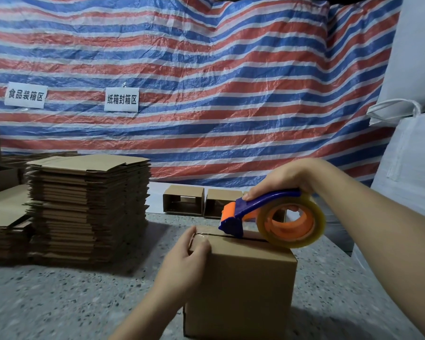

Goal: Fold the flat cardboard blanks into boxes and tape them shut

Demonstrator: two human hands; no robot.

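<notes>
**Tape dispenser set on the top seam of the box**

Lower centre of the frame: the cardboard box [238, 285] stands on the speckled floor [59, 303], top flaps folded down and meeting along a seam. My left hand [184, 261] rests over the box's upper left corner, thumb and fingertips pressing the flaps at the seam's left end, where a strip of clear tape is already stuck.

Just right of centre: my right hand [287, 180] grasps the blue handle of the tape dispenser [250, 214], fingers curled around it. The dispenser's blue-and-orange head touches the seam; its roll of clear tape [291, 222] sits against the box top at the right.

Left of centre: a tall stack of flat cardboard blanks [88, 207], with lower stacks beside it at the left edge.

Farther back, centre: two open folded boxes [201, 202] lie on their sides.

Background: a red, white and blue striped tarp [206, 69] bearing two white paper signs [122, 99]. White sacks [412, 143] fill the right edge.
</notes>
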